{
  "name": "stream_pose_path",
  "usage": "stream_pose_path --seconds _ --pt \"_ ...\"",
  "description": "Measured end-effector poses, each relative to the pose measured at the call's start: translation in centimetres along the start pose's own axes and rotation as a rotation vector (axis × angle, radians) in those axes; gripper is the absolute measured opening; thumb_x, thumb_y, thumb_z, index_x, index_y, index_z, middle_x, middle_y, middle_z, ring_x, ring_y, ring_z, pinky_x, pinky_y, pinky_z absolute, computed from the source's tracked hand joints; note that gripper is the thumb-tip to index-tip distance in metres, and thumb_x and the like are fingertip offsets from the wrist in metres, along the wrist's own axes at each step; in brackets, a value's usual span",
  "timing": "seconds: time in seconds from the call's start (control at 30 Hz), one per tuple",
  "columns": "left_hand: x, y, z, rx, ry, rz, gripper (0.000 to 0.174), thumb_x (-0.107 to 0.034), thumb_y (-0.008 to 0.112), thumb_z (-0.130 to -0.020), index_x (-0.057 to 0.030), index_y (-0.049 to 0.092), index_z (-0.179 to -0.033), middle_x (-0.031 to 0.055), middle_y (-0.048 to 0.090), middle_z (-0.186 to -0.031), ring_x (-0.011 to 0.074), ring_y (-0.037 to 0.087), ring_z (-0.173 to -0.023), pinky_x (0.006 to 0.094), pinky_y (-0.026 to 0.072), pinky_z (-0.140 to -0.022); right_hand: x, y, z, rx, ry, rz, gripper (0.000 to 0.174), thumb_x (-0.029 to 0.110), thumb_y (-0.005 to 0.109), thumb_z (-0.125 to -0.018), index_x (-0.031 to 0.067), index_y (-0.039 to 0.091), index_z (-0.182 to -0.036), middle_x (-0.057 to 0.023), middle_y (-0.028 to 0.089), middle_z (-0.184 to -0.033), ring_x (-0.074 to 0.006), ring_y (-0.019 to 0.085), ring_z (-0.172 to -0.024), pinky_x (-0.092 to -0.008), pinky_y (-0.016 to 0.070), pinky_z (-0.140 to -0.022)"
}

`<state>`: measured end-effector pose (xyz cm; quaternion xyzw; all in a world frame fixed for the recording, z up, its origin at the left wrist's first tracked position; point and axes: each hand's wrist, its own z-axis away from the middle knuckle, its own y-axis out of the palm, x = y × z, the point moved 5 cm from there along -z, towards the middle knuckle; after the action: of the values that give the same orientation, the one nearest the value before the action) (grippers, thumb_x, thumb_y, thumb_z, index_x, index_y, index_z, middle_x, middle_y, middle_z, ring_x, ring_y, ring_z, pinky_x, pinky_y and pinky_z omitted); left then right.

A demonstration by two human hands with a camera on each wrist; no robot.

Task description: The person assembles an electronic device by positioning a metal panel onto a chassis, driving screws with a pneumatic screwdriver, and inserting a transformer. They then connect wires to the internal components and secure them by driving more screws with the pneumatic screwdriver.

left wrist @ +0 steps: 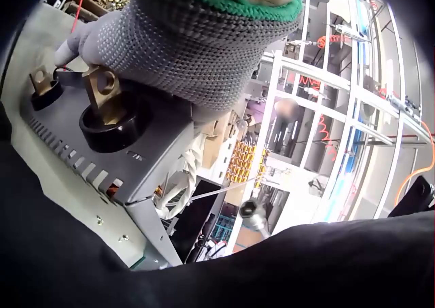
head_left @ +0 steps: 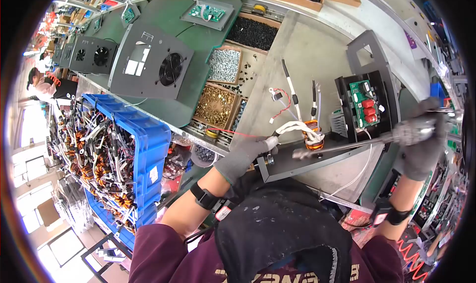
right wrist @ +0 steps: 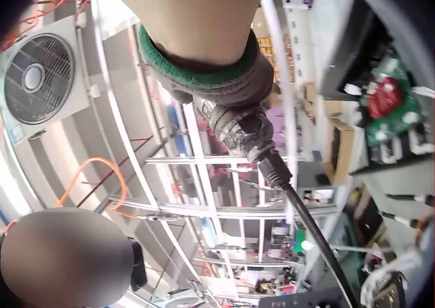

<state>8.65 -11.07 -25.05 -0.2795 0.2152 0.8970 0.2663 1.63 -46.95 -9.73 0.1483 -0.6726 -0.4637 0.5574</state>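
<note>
My gloved left hand (head_left: 244,159) reaches over the front wall of a dark grey metal chassis (head_left: 317,165). Its fingertips pinch the end of a thick white cable (head_left: 292,126) that runs from an orange-wound coil (head_left: 312,137). Two brass terminals (left wrist: 104,94) on black round bases stick out of the wall's outer face, below the glove. My gloved right hand (head_left: 421,146) grips a power nutrunner (head_left: 414,130) by its body. The tool's long shaft (head_left: 347,146) slants across the chassis, and its hex socket (left wrist: 251,209) is apart from the terminals.
A green circuit board (head_left: 364,104) with red parts stands inside the chassis. Left lie trays of brass nuts (head_left: 214,104), silver screws (head_left: 224,65) and black screws (head_left: 254,31). A blue crate (head_left: 148,159) of wired coils stands beside the bench. A fan panel (head_left: 148,62) stands beyond it.
</note>
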Motion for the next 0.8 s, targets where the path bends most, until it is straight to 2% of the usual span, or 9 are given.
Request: stream_pose_path --seconds 0.03,0.07,0.2,0.27,0.37,0.57,0.7,0.77,0.8 --pt "0.0 0.1 0.2 -0.013 -0.026 0.008 0.033 -0.035 0.061 -0.091 -0.0022 0.067 -0.093 -0.0001 0.063 -0.085 0.0095 0.055 -0.081 0.0254 0.0442 -0.075 -1.3 -1.6 1.1 -0.192 -0.106 0.273 0.026 0.019 0.058 -0.091 0.0022 0.055 -0.111 -0.01 0.061 -0.103 -0.0217 0.061 -0.095 -0.0375 0.0554 -0.081" --pt "0.3 0.1 0.0 -0.017 -0.038 -0.021 0.04 -0.04 0.057 -0.092 -0.0009 0.066 -0.093 -0.0006 0.061 -0.081 0.0081 0.053 -0.077 0.0246 0.0426 -0.07 -3.0 -2.8 1.4 -0.112 -0.02 0.244 0.025 0.019 0.058 -0.091 0.0024 0.056 -0.109 -0.0093 0.063 -0.101 -0.0222 0.063 -0.093 -0.0376 0.0555 -0.081" --pt "-0.4 0.6 0.7 -0.008 0.006 0.086 0.039 -0.039 0.056 -0.092 -0.0009 0.066 -0.093 -0.001 0.06 -0.08 0.0078 0.052 -0.076 0.0248 0.0423 -0.068 -7.1 -6.5 2.4 -0.22 0.077 0.075 0.024 0.018 0.058 -0.09 0.0004 0.056 -0.107 -0.0111 0.064 -0.099 -0.0226 0.064 -0.093 -0.0379 0.056 -0.083" --pt "0.1 0.4 0.2 -0.035 0.01 0.032 0.037 -0.036 0.056 -0.093 -0.0005 0.065 -0.089 0.0 0.06 -0.081 0.0086 0.052 -0.076 0.0248 0.0426 -0.068 -7.5 -7.8 2.8 -0.395 0.029 0.211 0.029 0.025 0.058 -0.091 0.0007 0.055 -0.105 -0.0096 0.06 -0.091 -0.0221 0.06 -0.087 -0.0355 0.0522 -0.076" --pt "0.1 0.1 -0.3 -0.059 0.011 0.011 0.036 -0.034 0.055 -0.094 0.0001 0.065 -0.085 0.0015 0.061 -0.082 0.01 0.053 -0.077 0.0252 0.0432 -0.069 -8.6 -8.3 2.9 -0.292 0.061 0.108 0.021 0.022 0.057 -0.091 0.0024 0.054 -0.096 -0.0074 0.057 -0.087 -0.0196 0.057 -0.084 -0.0338 0.0505 -0.076" --pt "0.9 0.2 -0.6 -0.097 -0.019 0.17 0.037 -0.033 0.055 -0.093 0.0005 0.064 -0.081 0.0035 0.061 -0.083 0.0113 0.054 -0.078 0.026 0.0442 -0.071 -9.5 -7.5 1.8 -0.337 0.055 0.072 0.013 0.016 0.054 -0.093 0.004 0.05 -0.089 -0.0044 0.05 -0.083 -0.0165 0.051 -0.079 -0.0306 0.0484 -0.074" --pt "0.2 0.3 -0.1 -0.134 -0.04 0.121 0.036 -0.032 0.057 -0.093 0.0005 0.064 -0.08 0.0032 0.061 -0.082 0.0104 0.054 -0.076 0.0259 0.0447 -0.068 -9.6 -7.8 1.7 -0.366 0.055 0.092 0.013 0.015 0.053 -0.093 0.0038 0.05 -0.089 -0.0044 0.05 -0.083 -0.0166 0.051 -0.079 -0.031 0.0486 -0.074" --pt "0.4 0.3 -0.2 -0.15 -0.065 0.142 0.035 -0.032 0.057 -0.093 0.0002 0.064 -0.08 0.0024 0.061 -0.08 0.0097 0.053 -0.073 0.0256 0.0444 -0.067 -9.6 -8.0 1.5 -0.242 0.065 0.05 0.019 0.021 0.053 -0.094 0.0033 0.056 -0.09 -0.0058 0.06 -0.083 -0.017 0.06 -0.078 -0.035 0.0533 -0.076" --pt "0.6 0.3 -0.3 -0.164 -0.086 0.163 0.035 -0.032 0.057 -0.093 -0.0001 0.064 -0.08 0.0017 0.06 -0.079 0.009 0.053 -0.071 0.0252 0.0441 -0.065 -9.5 -8.0 1.5 -0.243 0.064 0.05 0.019 0.021 0.053 -0.094 0.0033 0.056 -0.09 -0.0058 0.06 -0.083 -0.017 0.06 -0.078 -0.035 0.0533 -0.076"
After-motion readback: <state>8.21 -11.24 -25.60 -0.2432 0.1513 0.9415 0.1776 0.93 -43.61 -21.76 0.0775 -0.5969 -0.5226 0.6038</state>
